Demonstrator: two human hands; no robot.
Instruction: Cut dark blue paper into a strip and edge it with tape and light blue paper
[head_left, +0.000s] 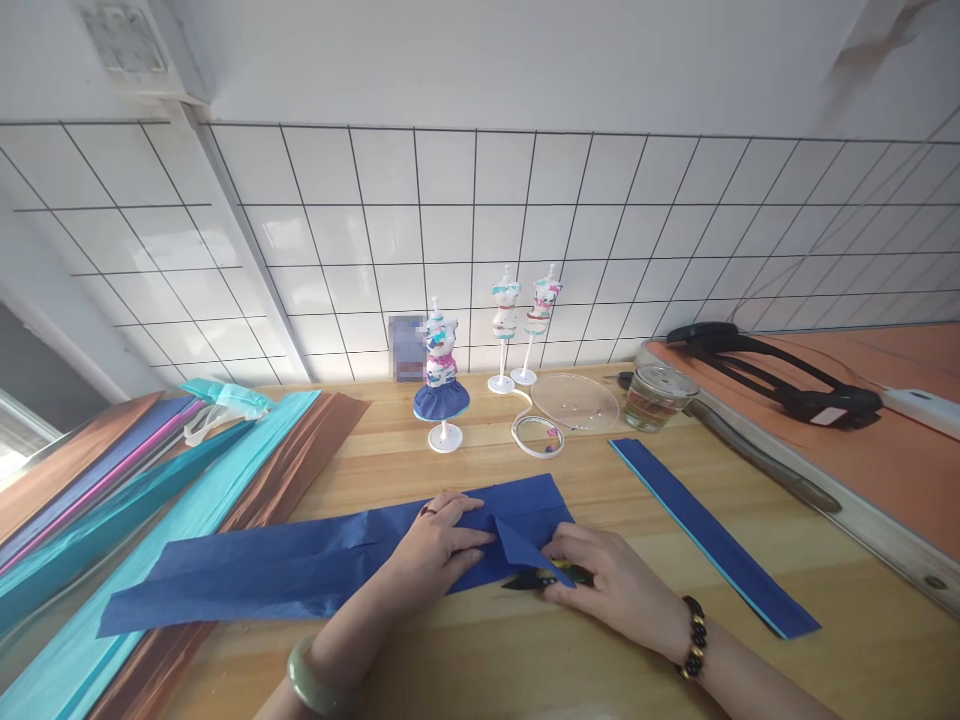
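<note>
A long strip of blue crepe-like paper (292,565) lies across the table in front of me. My left hand (442,545) rests flat on it, fingers stretched out and pressing it down. At the strip's right end a corner flap (517,548) stands folded up. Beside that flap, my right hand (600,575) is closed around dark scissors (529,580) with a yellow-green part; their black tip points left along the paper's near edge. The fingers partly hide the handles. A narrower folded blue strip (712,535) with a light-blue edge lies to the right.
Behind the paper stands a small dress form (441,360) in a blue skirt, with two bare forms (504,320) farther back. A clear round lid (576,402), a ring (538,436) and a glass of liquid (651,400) sit nearby. Coloured paper sheets (247,460) lie left.
</note>
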